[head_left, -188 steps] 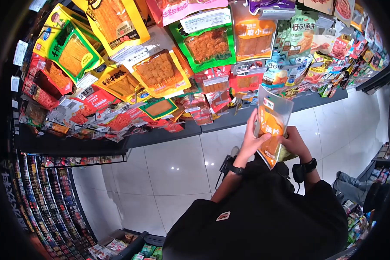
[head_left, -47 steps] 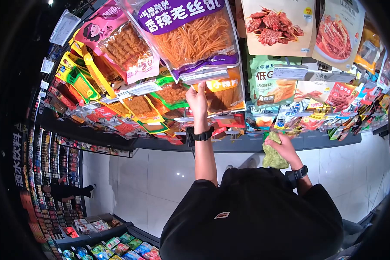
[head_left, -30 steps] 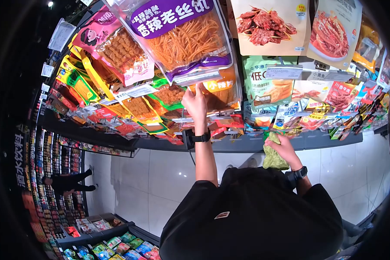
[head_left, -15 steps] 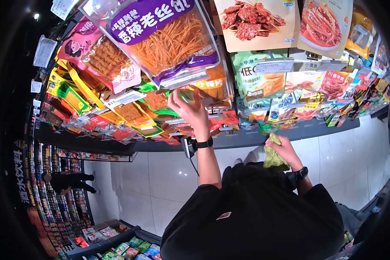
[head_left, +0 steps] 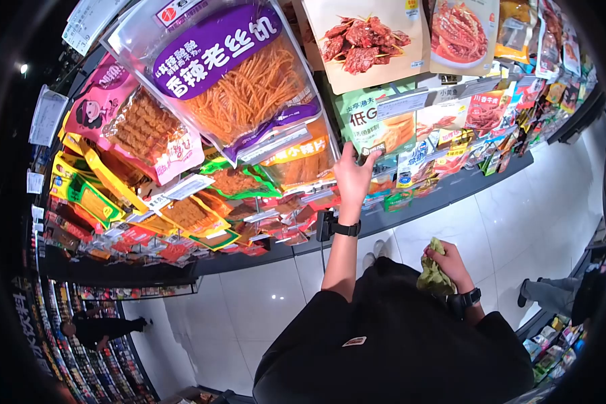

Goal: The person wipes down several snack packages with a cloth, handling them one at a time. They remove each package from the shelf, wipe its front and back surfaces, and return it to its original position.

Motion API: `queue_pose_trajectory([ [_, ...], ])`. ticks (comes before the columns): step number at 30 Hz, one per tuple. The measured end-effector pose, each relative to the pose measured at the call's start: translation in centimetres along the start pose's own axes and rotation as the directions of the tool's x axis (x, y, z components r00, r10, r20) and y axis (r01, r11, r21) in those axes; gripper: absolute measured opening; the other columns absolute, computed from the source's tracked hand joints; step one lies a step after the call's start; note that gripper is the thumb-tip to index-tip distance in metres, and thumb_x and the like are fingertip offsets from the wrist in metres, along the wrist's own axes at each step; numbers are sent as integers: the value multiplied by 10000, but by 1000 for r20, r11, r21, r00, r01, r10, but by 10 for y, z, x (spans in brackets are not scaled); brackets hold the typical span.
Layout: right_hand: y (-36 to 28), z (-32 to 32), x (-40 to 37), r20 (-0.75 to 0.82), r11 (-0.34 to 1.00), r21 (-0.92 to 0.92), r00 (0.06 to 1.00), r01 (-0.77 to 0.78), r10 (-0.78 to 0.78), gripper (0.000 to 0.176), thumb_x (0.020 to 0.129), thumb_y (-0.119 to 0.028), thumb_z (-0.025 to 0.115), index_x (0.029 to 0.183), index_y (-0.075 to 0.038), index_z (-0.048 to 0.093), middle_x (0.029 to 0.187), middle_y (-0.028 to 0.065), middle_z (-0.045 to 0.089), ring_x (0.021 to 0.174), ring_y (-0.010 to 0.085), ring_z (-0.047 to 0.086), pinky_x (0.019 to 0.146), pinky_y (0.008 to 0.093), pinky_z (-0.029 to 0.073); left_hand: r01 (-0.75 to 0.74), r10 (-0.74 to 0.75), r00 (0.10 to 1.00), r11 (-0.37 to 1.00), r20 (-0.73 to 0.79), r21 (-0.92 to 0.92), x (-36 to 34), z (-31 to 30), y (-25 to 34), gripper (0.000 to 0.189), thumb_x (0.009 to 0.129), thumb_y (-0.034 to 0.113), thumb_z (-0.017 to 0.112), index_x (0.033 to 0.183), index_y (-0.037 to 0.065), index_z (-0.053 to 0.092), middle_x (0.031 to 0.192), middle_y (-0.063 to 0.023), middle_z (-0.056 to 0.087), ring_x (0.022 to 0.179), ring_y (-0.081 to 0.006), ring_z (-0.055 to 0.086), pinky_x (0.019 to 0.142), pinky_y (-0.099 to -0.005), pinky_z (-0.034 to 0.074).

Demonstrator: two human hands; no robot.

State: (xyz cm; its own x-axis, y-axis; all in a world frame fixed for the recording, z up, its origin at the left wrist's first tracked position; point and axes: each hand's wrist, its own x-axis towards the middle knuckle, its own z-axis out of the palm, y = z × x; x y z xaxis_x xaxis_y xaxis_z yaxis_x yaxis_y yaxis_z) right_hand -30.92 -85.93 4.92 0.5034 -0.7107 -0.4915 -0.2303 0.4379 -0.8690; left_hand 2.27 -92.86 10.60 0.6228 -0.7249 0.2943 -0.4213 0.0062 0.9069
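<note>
My left hand (head_left: 355, 176) is raised to the shelf, thumb and forefinger apart at the lower left corner of a green snack bag (head_left: 360, 111). Its fingertips overlap the bag's bottom edge. Just left of this hand hang an orange-labelled snack bag (head_left: 303, 158) and, above it, a large purple-and-clear bag of orange shreds (head_left: 249, 94). Low by my body, my right hand (head_left: 453, 266) is closed around a crumpled yellow-green cloth (head_left: 436, 276), which hangs below the fingers.
Tan meat-snack pouches (head_left: 363, 47) hang above, with clear price-tag holders (head_left: 400, 106) sticking out among the bags. The dark shelf edge (head_left: 411, 210) runs below. One person (head_left: 108, 330) is far left; another person's legs (head_left: 549, 294) are at right.
My left hand has moved right, from below the purple bag to the green bag's lower corner. My right hand keeps the cloth and sits lower in view. The view has shifted.
</note>
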Motion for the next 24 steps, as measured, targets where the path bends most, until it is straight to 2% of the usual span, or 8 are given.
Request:
queue_pose_trajectory([
  [1, 2, 0, -6, -16, 1000, 1, 1000, 8, -8, 101, 975, -55, 618, 1004, 26, 670, 872, 57, 702, 800, 145, 680, 716, 310, 554, -13, 15, 999, 999, 33, -38, 2, 0, 2, 365, 843, 129, 854, 1090, -37, 642, 922, -169, 775, 817, -193, 742, 754, -321, 576],
  [3, 9, 0, -20, -65, 1000, 10, 998, -6, 6, 101, 970, -51, 616, 1003, 28, 668, 872, 64, 702, 793, 151, 680, 716, 310, 554, 57, -49, 995, 994, 89, -97, -1, -3, 5, 348, 847, 160, 848, 1069, -27, 657, 990, -191, 755, 845, -274, 738, 756, -327, 559],
  [5, 14, 0, -29, -101, 1000, 15, 995, -11, 12, 107, 970, -59, 615, 1002, 29, 667, 874, 67, 703, 789, 151, 677, 718, 310, 553, -51, 104, 988, 915, 113, -401, -7, -7, 7, 316, 885, 111, 800, 1136, -30, 668, 1067, -155, 734, 900, -212, 717, 774, -311, 545],
  [9, 22, 2, -41, -119, 1000, 16, 993, 8, -6, 116, 975, -78, 617, 998, 25, 665, 880, 64, 704, 796, 146, 674, 725, 309, 551, -48, 155, 966, 897, 209, -440, -30, -29, 13, 300, 913, 77, 758, 1184, -23, 677, 1096, -112, 710, 960, -160, 675, 864, -289, 511],
  [13, 17, 4, -42, -109, 998, 2, 992, 59, -58, 123, 981, -99, 629, 995, 18, 665, 879, 57, 702, 802, 140, 671, 728, 306, 549, 125, 106, 934, 797, 342, -590, -50, -46, 27, 306, 930, 81, 742, 1209, -23, 672, 1100, -59, 721, 968, -133, 649, 883, -294, 503],
  [17, 2, 4, -36, -143, 984, 37, 976, 174, -167, 193, 1003, -182, 651, 996, 10, 671, 886, 59, 697, 804, 134, 665, 746, 304, 544, 266, -29, 878, 859, 478, -437, -81, -62, 23, 314, 942, 77, 729, 1226, -37, 659, 1129, -66, 734, 1013, -114, 638, 917, -302, 503],
  [22, -8, -7, -18, 0, 878, 407, 961, 252, -276, 558, 970, -258, 709, 1405, 45, 533, 1291, 104, 670, 1146, 197, 662, 991, 362, 539, 354, 10, 750, 839, 662, -413, -149, -58, 1, 363, 947, 114, 742, 1271, -26, 653, 1138, -68, 736, 1031, -98, 627, 927, -298, 506],
  [24, -21, -2, -16, 29, 910, 340, 965, 237, -262, 562, 954, -216, 727, 1409, 49, 531, 1308, 113, 667, 1160, 206, 660, 999, 367, 537, 459, -26, 678, 795, 735, -395, -173, -51, -1, 409, 954, 143, 756, 1314, -4, 631, 1188, -49, 718, 1043, -94, 631, 929, -297, 514],
])
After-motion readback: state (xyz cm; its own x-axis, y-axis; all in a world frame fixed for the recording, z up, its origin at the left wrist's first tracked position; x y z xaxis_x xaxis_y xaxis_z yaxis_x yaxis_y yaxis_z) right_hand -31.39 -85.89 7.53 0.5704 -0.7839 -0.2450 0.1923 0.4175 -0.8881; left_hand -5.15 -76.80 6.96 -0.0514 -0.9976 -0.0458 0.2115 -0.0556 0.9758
